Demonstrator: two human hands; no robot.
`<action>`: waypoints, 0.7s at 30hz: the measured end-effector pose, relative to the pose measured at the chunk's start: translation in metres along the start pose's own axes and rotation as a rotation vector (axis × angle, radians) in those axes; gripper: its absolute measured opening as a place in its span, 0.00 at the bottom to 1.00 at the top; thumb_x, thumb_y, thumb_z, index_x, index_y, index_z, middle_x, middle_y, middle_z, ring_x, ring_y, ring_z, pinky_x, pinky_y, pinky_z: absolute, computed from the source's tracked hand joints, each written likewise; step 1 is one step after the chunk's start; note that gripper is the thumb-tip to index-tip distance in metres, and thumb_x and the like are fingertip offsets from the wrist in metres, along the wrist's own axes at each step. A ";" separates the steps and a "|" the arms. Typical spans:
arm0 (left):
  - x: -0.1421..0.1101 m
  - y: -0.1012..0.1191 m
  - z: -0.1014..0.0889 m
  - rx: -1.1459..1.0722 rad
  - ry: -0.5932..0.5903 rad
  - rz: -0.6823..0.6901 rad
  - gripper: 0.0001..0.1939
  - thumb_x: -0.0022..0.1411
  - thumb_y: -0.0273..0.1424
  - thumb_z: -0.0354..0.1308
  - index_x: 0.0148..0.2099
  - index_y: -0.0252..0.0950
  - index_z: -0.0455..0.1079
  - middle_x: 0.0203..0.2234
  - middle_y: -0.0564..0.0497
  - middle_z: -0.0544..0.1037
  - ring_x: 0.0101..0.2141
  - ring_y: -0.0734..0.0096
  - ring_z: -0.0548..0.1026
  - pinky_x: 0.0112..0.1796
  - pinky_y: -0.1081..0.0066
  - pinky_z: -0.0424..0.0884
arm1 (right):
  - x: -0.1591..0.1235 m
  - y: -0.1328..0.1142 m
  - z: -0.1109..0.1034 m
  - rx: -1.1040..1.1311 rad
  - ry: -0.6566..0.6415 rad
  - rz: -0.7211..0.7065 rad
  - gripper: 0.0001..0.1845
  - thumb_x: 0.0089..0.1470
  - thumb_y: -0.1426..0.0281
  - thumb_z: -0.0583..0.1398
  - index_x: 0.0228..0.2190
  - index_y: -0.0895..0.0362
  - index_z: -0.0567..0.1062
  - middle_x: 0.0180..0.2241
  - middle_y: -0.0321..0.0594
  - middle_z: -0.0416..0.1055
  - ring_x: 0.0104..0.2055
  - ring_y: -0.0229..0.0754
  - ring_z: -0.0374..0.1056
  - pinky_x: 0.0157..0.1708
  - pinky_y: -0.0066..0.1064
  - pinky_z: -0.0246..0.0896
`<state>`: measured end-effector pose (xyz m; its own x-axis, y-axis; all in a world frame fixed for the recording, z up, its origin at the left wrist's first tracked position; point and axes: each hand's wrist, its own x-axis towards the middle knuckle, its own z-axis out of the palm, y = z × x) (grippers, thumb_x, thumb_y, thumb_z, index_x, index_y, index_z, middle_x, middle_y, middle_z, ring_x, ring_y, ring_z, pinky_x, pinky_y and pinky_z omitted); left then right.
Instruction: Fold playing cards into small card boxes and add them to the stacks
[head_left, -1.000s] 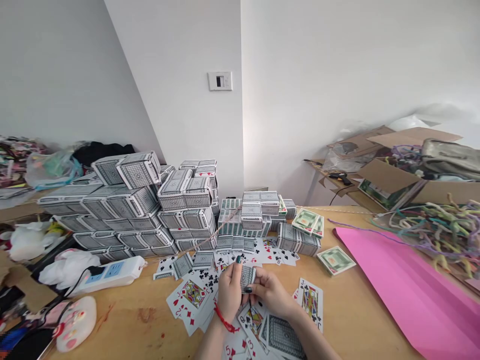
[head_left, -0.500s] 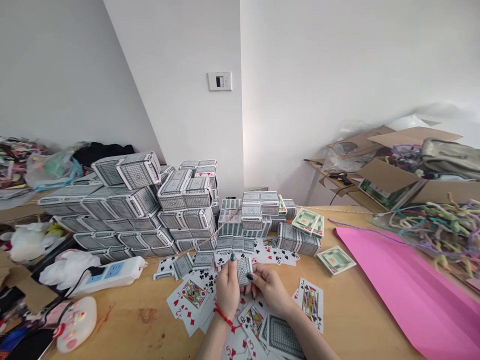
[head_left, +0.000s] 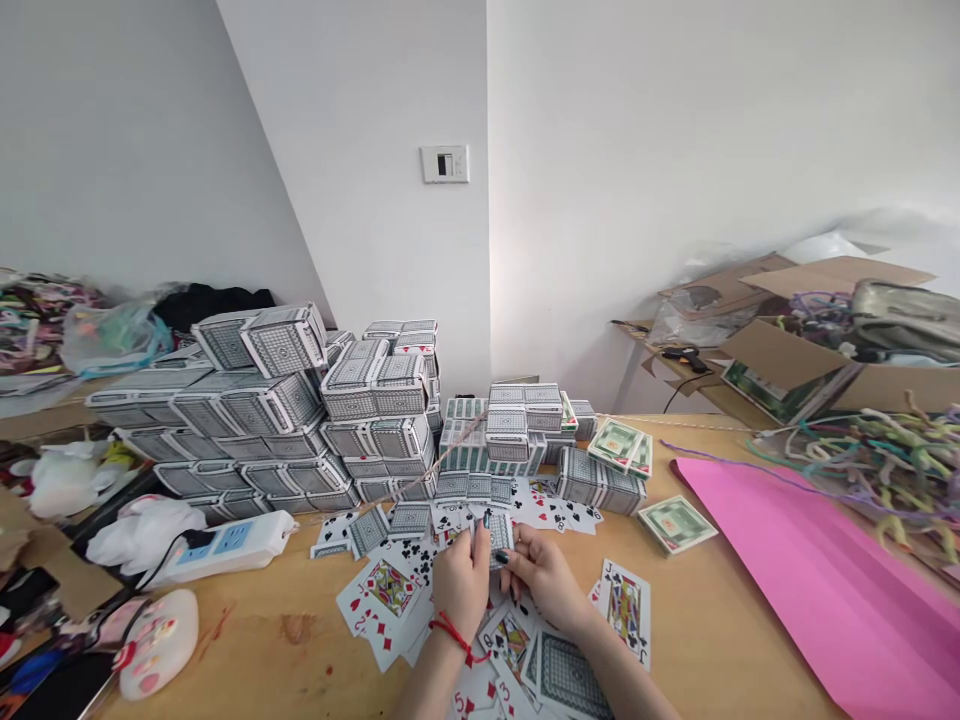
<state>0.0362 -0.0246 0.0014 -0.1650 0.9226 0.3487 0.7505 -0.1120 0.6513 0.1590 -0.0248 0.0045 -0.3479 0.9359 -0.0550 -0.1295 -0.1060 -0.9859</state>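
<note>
A grey-backed playing card (head_left: 500, 532) is held in front of me, patterned side up. My left hand (head_left: 461, 583), a red cord at its wrist, has its thumb pressed on the card's left part. My right hand (head_left: 551, 585) pinches the lower right edge with thumb and fingers; whether the card is bent or single is hard to tell. Beneath both hands lie loose playing cards, among them a jack of clubs (head_left: 625, 607) and a jack of diamonds (head_left: 390, 587). Small folded grey card pieces (head_left: 409, 520) lie just beyond.
Stacked blocks of folded cards (head_left: 285, 400) rise at the back left, with smaller ones (head_left: 517, 420) at the back centre. Green card boxes (head_left: 677, 523) lie right of them. A pink sheet (head_left: 817, 590), a power strip (head_left: 232, 548) and colourful cords (head_left: 885, 470) surround the work area.
My left thumb has moved up and right over the card, and the card's visible face looks smaller and more tilted. The view has shifted slightly left.
</note>
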 end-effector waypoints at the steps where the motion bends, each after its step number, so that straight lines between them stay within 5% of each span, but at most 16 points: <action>1: 0.000 0.000 0.000 0.006 0.015 0.005 0.21 0.61 0.38 0.42 0.17 0.39 0.57 0.09 0.51 0.66 0.13 0.70 0.65 0.18 0.72 0.51 | 0.000 0.000 0.000 0.016 -0.005 0.006 0.19 0.46 0.53 0.57 0.25 0.56 0.60 0.14 0.29 0.64 0.12 0.30 0.54 0.14 0.23 0.47; 4: -0.002 0.000 -0.001 -0.042 0.034 0.013 0.22 0.61 0.37 0.43 0.16 0.38 0.58 0.08 0.52 0.65 0.12 0.72 0.64 0.18 0.73 0.52 | 0.002 -0.001 0.001 0.039 0.035 -0.002 0.19 0.47 0.53 0.56 0.26 0.57 0.63 0.14 0.29 0.62 0.13 0.30 0.52 0.15 0.23 0.47; 7: -0.003 0.001 -0.003 -0.146 -0.020 0.027 0.20 0.62 0.35 0.42 0.18 0.38 0.61 0.11 0.52 0.67 0.14 0.73 0.66 0.19 0.74 0.56 | 0.002 0.001 -0.001 -0.002 0.222 -0.062 0.19 0.49 0.53 0.54 0.25 0.57 0.64 0.13 0.27 0.56 0.14 0.31 0.49 0.15 0.24 0.45; 13: -0.001 0.007 -0.009 -0.032 -0.085 0.230 0.08 0.58 0.28 0.46 0.34 0.38 0.67 0.32 0.48 0.73 0.36 0.65 0.71 0.37 0.67 0.67 | 0.000 -0.001 -0.009 -0.210 0.580 -0.110 0.26 0.48 0.51 0.52 0.39 0.60 0.67 0.15 0.30 0.55 0.17 0.37 0.53 0.18 0.27 0.48; 17: -0.003 0.006 -0.005 0.120 -0.172 0.339 0.14 0.56 0.27 0.50 0.45 0.41 0.66 0.47 0.48 0.68 0.50 0.57 0.63 0.47 0.56 0.62 | -0.002 -0.002 -0.011 -0.297 0.700 -0.109 0.26 0.49 0.53 0.52 0.43 0.59 0.63 0.14 0.26 0.49 0.15 0.36 0.48 0.17 0.26 0.45; 21: -0.006 0.005 -0.002 0.188 -0.224 0.366 0.16 0.57 0.28 0.49 0.48 0.44 0.65 0.49 0.50 0.67 0.51 0.56 0.61 0.46 0.53 0.62 | -0.004 -0.002 -0.013 -0.379 0.836 -0.098 0.23 0.49 0.54 0.52 0.40 0.58 0.65 0.14 0.26 0.48 0.16 0.36 0.48 0.18 0.27 0.45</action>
<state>0.0390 -0.0312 0.0040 0.2585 0.8943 0.3654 0.8402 -0.3948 0.3718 0.1729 -0.0236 0.0050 0.4519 0.8884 0.0807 0.2407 -0.0343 -0.9700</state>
